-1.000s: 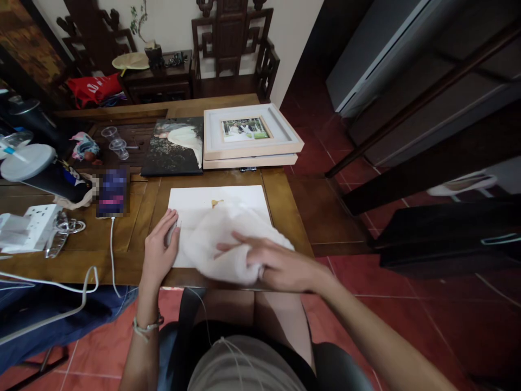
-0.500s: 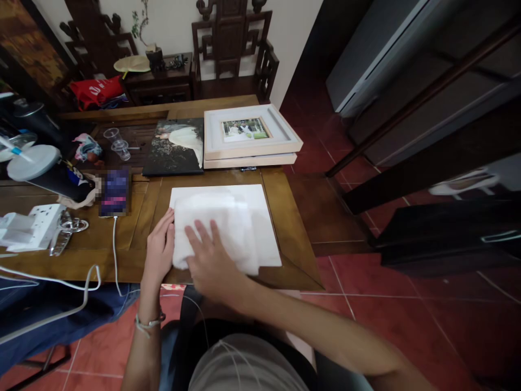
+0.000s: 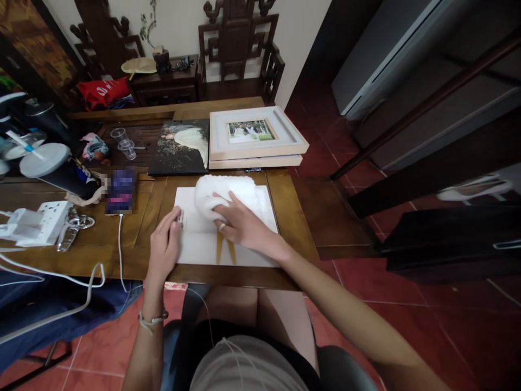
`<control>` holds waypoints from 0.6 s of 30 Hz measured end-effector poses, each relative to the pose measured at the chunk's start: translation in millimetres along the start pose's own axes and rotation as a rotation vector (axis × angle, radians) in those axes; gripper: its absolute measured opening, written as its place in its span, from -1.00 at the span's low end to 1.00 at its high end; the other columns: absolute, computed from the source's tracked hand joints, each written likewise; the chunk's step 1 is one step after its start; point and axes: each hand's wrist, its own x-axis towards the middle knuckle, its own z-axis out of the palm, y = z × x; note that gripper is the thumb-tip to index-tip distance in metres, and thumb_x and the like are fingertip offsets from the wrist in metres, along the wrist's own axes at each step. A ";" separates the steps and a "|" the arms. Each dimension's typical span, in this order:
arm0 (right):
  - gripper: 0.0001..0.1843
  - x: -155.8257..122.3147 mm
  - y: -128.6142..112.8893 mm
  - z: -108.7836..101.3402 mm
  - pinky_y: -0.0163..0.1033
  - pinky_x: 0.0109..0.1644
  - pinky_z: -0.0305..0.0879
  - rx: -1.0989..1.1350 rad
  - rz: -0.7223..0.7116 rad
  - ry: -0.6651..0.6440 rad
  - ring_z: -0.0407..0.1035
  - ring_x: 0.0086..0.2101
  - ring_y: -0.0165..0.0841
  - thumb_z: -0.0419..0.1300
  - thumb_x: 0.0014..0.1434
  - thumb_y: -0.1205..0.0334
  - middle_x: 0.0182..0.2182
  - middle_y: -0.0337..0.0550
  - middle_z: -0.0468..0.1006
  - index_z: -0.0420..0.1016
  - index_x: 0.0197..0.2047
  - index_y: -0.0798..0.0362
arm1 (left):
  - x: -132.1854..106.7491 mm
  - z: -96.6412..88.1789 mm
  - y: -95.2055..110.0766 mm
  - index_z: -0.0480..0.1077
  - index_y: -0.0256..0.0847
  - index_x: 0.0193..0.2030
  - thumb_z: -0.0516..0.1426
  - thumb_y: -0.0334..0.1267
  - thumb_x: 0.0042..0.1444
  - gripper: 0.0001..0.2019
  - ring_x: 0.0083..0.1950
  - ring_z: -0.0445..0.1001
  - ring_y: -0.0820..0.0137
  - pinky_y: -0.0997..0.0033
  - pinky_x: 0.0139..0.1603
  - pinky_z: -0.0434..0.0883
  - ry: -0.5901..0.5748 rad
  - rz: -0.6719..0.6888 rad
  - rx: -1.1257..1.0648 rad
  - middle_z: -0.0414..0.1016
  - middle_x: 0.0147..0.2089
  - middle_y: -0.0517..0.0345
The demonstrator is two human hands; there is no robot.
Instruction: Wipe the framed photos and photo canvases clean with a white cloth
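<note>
A white rectangular sheet or thin board [image 3: 194, 248] lies on the wooden table, with yellow V-shaped marks [image 3: 220, 250] showing on its surface. My right hand [image 3: 240, 220] grips a bunched white cloth [image 3: 207, 190] over the upper middle of this board, its fingers sunk into the folds. The cloth hides part of the board. At the board's left edge rests my left hand [image 3: 165, 241], fingers stretched out and touching the edge, holding nothing.
Behind the board lie stacked light wood frames [image 3: 260, 152] and a dark photo panel [image 3: 181, 146]. To the left are a phone [image 3: 120, 190] on a white cable, a power strip [image 3: 52, 217] and a tumbler with a straw [image 3: 61, 171]. The table's front edge [image 3: 244, 277] is near my lap.
The cloth, spread flat over the left of the board before, is now bunched and lifted up and to the right in my right hand. Yellow marks are uncovered. My left hand stays at the edge.
</note>
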 end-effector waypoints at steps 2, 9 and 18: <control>-0.72 13.2 -16.1 15.9 0.35 0.37 -0.20 -0.112 -0.008 -0.020 -0.02 0.33 0.10 0.05 0.24 0.36 0.24 0.24 0.33 0.49 -0.04 0.23 | -2.8 -1.3 0.3 0.31 -0.19 0.28 -0.07 0.01 0.35 -0.51 0.36 0.27 0.20 0.13 0.37 0.23 0.047 -0.013 -0.135 0.31 0.34 -0.05; -0.69 -14.5 -81.4 57.9 0.32 0.37 -0.17 -0.194 -0.250 -0.060 0.07 0.29 0.13 0.17 0.16 0.16 0.25 0.22 0.32 0.60 -0.12 0.14 | -5.2 -0.7 -6.0 0.25 -0.15 0.33 -0.29 0.19 0.34 -0.33 0.44 0.12 0.22 0.17 0.43 0.10 0.124 -0.007 -0.461 0.19 0.42 0.01; -0.70 2.5 -29.2 4.1 0.19 0.36 -0.01 -0.132 -0.038 -0.124 0.31 0.19 -0.08 0.04 0.23 0.32 -0.01 0.13 0.58 0.56 -0.09 0.15 | -5.1 -0.1 -1.5 0.36 -0.22 0.24 -0.15 -0.02 0.39 -0.51 0.31 0.35 0.23 0.13 0.37 0.21 -0.027 -0.048 -0.001 0.43 0.25 -0.03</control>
